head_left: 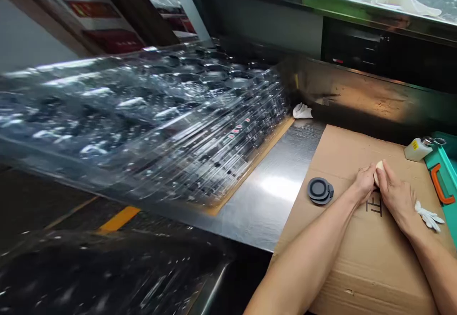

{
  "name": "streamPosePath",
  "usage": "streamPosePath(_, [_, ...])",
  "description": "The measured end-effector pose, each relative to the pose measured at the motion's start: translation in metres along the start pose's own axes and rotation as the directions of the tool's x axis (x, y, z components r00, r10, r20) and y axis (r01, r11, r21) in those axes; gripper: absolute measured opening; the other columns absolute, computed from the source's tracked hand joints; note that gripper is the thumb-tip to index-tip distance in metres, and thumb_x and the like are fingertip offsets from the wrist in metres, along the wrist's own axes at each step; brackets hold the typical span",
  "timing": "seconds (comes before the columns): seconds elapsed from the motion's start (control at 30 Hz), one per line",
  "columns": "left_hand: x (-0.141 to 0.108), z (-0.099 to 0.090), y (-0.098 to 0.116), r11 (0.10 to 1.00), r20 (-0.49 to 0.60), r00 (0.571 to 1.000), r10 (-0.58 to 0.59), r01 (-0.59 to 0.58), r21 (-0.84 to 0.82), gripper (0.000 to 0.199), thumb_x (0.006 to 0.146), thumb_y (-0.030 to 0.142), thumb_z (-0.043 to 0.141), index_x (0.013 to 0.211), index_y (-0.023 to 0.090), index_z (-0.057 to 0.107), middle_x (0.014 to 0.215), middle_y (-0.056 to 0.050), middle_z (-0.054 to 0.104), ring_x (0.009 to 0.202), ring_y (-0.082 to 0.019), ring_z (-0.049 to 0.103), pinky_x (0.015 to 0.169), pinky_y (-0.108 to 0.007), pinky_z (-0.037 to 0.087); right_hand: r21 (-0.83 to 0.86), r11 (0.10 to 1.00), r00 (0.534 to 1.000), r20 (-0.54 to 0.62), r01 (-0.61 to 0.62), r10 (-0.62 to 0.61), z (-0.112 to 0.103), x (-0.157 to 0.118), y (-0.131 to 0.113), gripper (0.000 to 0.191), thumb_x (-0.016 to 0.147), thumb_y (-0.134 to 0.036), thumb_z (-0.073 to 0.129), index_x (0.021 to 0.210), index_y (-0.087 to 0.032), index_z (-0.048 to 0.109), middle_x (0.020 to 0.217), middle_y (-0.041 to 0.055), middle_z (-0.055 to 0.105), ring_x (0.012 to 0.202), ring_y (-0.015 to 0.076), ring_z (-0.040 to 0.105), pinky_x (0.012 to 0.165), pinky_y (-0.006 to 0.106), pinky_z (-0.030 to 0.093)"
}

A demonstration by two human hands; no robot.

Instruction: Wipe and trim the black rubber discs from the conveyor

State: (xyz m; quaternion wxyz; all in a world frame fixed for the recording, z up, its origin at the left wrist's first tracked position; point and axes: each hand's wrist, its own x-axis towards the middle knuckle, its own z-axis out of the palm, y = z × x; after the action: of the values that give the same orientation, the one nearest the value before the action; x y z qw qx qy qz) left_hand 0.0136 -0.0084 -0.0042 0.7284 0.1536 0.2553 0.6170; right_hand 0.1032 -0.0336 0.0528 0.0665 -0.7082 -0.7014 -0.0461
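My left hand (pixel 364 181) and my right hand (pixel 395 198) meet above a cardboard sheet (pixel 342 248). Both are closed, pressing around a small cream-coloured piece (pixel 379 166); most of it is hidden by the fingers, so its kind cannot be made out. To the left of my left forearm, a round dark grey lid-like part (pixel 320 190) with a small hinge lies on the cardboard. A white glove (pixel 429 216) rests just right of my right wrist.
A white bottle (pixel 417 150) with a metal cap stands by a teal bin (pixel 452 172) with an orange handle (pixel 441 185). Stacked clear plastic trays (pixel 228 148) fill the left of the steel table (pixel 274 191). A crumpled white item (pixel 302 111) lies behind.
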Motion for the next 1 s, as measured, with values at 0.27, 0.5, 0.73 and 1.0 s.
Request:
streamPosePath(0.27, [-0.008, -0.001, 0.009, 0.999, 0.030, 0.999, -0.034, 0.034, -0.009, 0.027, 0.096, 0.032, 0.052, 0.084, 0.013, 0.066, 0.078, -0.010, 0.072, 0.083, -0.020, 0.069, 0.088, -0.037, 0.054, -0.077, 0.997, 0.999, 0.045, 0.009, -0.006, 0.002, -0.006, -0.005, 0.059, 0.102, -0.057, 0.029, 0.155, -0.030, 0.033, 0.089, 0.0148, 0.074, 0.081, 0.0297, 0.071, 0.076, 0.039, 0.050])
streamPosePath(0.5, [-0.011, -0.002, 0.014, 0.996, 0.035, 0.995, -0.091, 0.092, -0.012, 0.027, 0.096, 0.031, 0.052, 0.086, 0.011, 0.067, 0.090, -0.015, 0.074, 0.093, -0.025, 0.071, 0.094, -0.043, 0.054, -0.009, 1.000, 0.997, 0.076, -0.013, 0.013, 0.005, 0.001, -0.001, 0.062, 0.102, -0.058, 0.029, 0.155, -0.027, 0.034, 0.091, 0.0156, 0.073, 0.086, 0.0295, 0.070, 0.079, 0.037, 0.048])
streamPosePath(0.73, [-0.017, 0.005, 0.021, 0.994, 0.040, 0.994, -0.106, 0.104, 0.045, 0.031, 0.099, 0.031, 0.045, 0.098, 0.008, 0.067, 0.093, -0.016, 0.074, 0.085, -0.023, 0.071, 0.082, -0.040, 0.058, 0.473, 0.881, 0.983, -0.169, 0.019, 0.069, 0.008, 0.024, 0.041, 0.052, 0.099, -0.056, 0.040, 0.141, -0.028, 0.054, 0.113, 0.0088, 0.072, 0.099, 0.0262, 0.068, 0.086, 0.034, 0.049])
streamPosePath(1.0, [-0.013, 0.001, 0.018, 0.992, 0.018, 0.992, -0.123, 0.123, 0.006, 0.034, 0.100, 0.036, 0.045, 0.111, 0.013, 0.067, 0.099, -0.012, 0.073, 0.096, -0.023, 0.070, 0.094, -0.041, 0.054, 0.744, 0.602, 0.948, -0.140, 0.291, -0.285, 0.019, 0.007, 0.031, 0.029, 0.092, -0.038, 0.055, 0.115, -0.024, 0.068, 0.109, 0.0020, 0.073, 0.099, 0.0186, 0.067, 0.087, 0.028, 0.048])
